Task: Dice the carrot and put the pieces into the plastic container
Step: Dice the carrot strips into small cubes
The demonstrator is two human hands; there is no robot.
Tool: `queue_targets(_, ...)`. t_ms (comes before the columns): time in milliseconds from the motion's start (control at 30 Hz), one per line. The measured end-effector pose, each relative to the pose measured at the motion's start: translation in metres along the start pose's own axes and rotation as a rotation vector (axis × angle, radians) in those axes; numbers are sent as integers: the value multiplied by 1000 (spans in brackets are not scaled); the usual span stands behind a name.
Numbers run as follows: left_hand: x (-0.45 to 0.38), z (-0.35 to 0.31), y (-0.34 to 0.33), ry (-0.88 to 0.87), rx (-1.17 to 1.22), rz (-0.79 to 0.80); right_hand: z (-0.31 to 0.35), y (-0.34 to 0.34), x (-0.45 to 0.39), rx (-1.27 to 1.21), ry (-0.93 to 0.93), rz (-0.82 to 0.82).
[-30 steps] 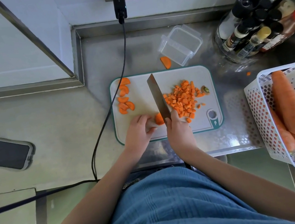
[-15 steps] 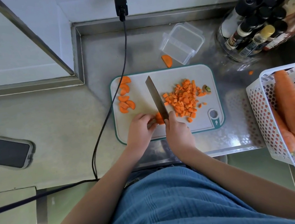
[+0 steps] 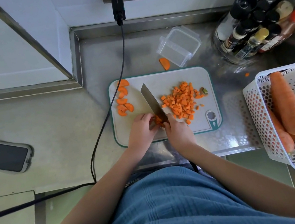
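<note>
Head view. Right hand (image 3: 178,133) wrapped around the knife handle, blade (image 3: 153,104) angled toward 11 o'clock across the cutting board (image 3: 159,82). Left hand (image 3: 141,127) curled narrow over a small carrot piece (image 3: 158,120), fingertips pinching it right against the flat of the blade. Heap of finished dice (image 3: 181,100) at 3 o'clock of the blade; half-moon slices (image 3: 123,101) waiting at 9 o'clock near the board's left edge. Plastic container (image 3: 179,45) empty, at 12 o'clock just beyond the board, one stray slice (image 3: 165,63) lying beside it on the steel counter. Whole carrots (image 3: 290,107) in a white basket (image 3: 255,105) well off at 3 o'clock.

Judged: dicing mid-way, nothing yet transferred. For a clean cut: tuck fingertips back, knuckles guiding the blade face; keep the piece flat side down; press straight down, not sawing; shift cut cubes toward the heap before fetching the next slice. Risk: a piece this small leaves little room between fingers and edge.
</note>
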State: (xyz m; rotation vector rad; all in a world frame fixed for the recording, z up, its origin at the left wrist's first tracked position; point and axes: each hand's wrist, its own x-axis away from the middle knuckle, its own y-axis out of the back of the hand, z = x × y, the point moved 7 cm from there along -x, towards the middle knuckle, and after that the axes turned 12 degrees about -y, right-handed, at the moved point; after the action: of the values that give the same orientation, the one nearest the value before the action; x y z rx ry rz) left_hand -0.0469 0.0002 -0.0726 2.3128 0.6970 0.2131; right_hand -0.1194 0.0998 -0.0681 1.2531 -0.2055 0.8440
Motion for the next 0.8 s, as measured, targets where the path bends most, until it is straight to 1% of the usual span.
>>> queue_targets(133, -7, -2, -4, 13, 31, -7, -7, 11, 5, -119, 12, -42)
queue_targets(233, -13, -1, -7, 120, 179, -38, -17, 23, 5, -228, -40, -88)
queue_targets(300, -14, 2, -8, 194, 279, -66, -22, 30, 3, -257, -60, -110)
queue_targets(333, -13, 2, -6, 202, 289, -78, -24, 33, 2, -256, -57, -115)
queue_targets(400, -6, 3, 2, 185, 227, -106, -26, 37, 2, -214, -36, -125)
queue_targets(433, -2, 1, 10, 151, 164, -128, -26, 38, 3, -158, -23, -130)
queue_targets(467, 1, -3, 18, 81, 82, -158, -26, 39, 3, -80, -10, -140)
queue_targets(500, 4, -10, 28, -31, -15, -191, -25, 39, 4, 5, 6, -156)
queue_targets(567, 9, -31, 38, -320, -208, -223, -24, 41, 8, 154, 54, -204)
queue_targets(633, 13, -50, 34, -581, -349, -164, -19, 43, 14, 246, 114, -258)
queue_targets(667, 15, -58, 29, -675, -394, -110, -18, 44, 16, 274, 133, -282)
queue_targets(733, 17, -66, 15, -786, -433, 5, -15, 48, 20, 310, 151, -336)
queue_targets(800, 16, -70, 8, -800, -396, 74, -15, 50, 21, 396, 157, -382)
